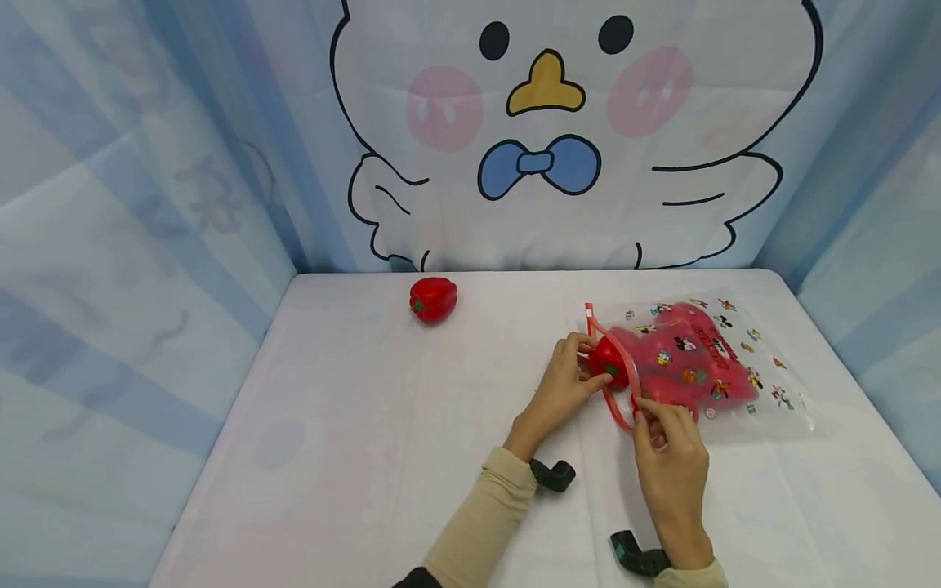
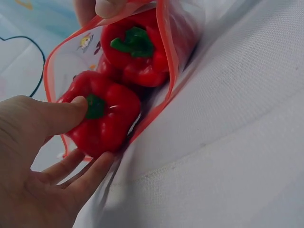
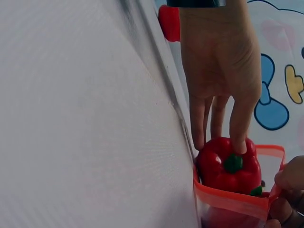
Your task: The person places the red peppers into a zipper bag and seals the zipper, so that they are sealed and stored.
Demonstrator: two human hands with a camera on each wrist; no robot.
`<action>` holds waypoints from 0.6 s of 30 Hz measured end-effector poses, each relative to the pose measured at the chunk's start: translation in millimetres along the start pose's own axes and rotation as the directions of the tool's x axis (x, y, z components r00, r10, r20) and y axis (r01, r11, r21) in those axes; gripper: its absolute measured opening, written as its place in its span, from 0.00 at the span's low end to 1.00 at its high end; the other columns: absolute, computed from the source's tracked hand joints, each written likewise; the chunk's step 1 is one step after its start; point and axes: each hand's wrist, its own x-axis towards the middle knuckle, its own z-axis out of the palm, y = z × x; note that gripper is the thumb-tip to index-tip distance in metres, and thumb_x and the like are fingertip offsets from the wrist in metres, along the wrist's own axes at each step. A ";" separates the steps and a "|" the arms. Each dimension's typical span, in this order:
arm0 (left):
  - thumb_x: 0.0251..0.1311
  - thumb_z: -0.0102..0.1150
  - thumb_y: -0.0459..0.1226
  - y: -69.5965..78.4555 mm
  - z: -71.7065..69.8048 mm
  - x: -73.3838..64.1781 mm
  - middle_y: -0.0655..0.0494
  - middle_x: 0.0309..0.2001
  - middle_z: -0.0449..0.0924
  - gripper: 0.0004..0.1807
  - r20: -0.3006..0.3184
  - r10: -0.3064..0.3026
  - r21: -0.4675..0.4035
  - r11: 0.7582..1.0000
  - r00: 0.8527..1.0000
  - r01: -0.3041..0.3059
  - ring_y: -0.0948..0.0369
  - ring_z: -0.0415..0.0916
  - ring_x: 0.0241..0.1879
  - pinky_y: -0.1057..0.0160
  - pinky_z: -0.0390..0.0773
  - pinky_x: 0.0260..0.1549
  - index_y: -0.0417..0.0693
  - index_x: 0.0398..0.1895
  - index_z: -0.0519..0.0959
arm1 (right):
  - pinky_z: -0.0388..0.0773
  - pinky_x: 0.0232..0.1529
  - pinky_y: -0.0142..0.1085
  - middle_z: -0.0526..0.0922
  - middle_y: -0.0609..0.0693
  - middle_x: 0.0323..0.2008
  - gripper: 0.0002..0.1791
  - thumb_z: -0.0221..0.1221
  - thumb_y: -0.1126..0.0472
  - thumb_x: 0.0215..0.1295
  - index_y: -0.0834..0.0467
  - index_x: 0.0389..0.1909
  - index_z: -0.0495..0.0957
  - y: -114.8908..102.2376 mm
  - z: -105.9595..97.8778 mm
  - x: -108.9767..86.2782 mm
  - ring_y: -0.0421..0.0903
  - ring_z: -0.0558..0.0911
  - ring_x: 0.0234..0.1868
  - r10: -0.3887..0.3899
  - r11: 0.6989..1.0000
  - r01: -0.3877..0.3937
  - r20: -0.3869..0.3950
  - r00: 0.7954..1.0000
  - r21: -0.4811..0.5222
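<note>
My left hand (image 1: 562,392) grips a red bell pepper (image 2: 107,116) at the mouth of a clear zip bag (image 1: 782,408), thumb by the green stem and fingers underneath. The bag has an orange-red zip edge (image 3: 232,197) and small cartoon prints. My right hand (image 1: 672,457) pinches that edge on the near side, and the mouth gapes. Just inside, another red bell pepper (image 2: 137,52) shows its stem in the left wrist view. More red peppers (image 1: 684,351) fill the bag, partly hidden by its printed film.
One more red bell pepper (image 1: 434,300) lies alone near the far edge of the white table (image 1: 331,457). Light blue curtains (image 1: 132,269) stand at the sides, with a cartoon-print cloth (image 1: 544,229) behind. Dark wrist mounts (image 1: 635,555) sit on both wrists.
</note>
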 end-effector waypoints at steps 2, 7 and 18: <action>0.65 0.70 0.36 0.3 -1.0 0.4 0.48 0.58 0.75 0.25 0.008 0.014 0.006 1.000 1.000 -0.014 0.58 0.78 0.54 0.78 0.80 0.46 0.46 0.62 0.70 | 0.66 0.34 0.14 0.83 0.58 0.37 0.15 0.71 0.77 0.57 0.66 0.46 0.87 0.4 0.5 0.0 0.39 0.71 0.32 -0.002 1.000 0.002 -0.001 1.000 0.001; 0.66 0.69 0.34 0.9 -1.9 1.3 0.47 0.55 0.78 0.20 0.014 0.025 -0.017 1.000 1.000 -0.025 0.57 0.79 0.56 0.78 0.81 0.48 0.46 0.58 0.74 | 0.66 0.34 0.15 0.83 0.58 0.36 0.15 0.70 0.77 0.57 0.66 0.45 0.87 1.0 1.5 -0.2 0.38 0.71 0.31 -0.011 1.000 0.011 -0.006 1.000 0.003; 0.70 0.64 0.31 -4.4 3.6 1.7 0.45 0.55 0.80 0.13 -0.051 0.005 -0.144 0.989 0.999 -0.012 0.54 0.83 0.57 0.74 0.82 0.52 0.42 0.56 0.79 | 0.66 0.34 0.15 0.83 0.57 0.37 0.16 0.70 0.77 0.57 0.65 0.47 0.87 1.4 2.8 -1.2 0.36 0.70 0.32 -0.008 1.000 0.008 -0.003 1.000 -0.009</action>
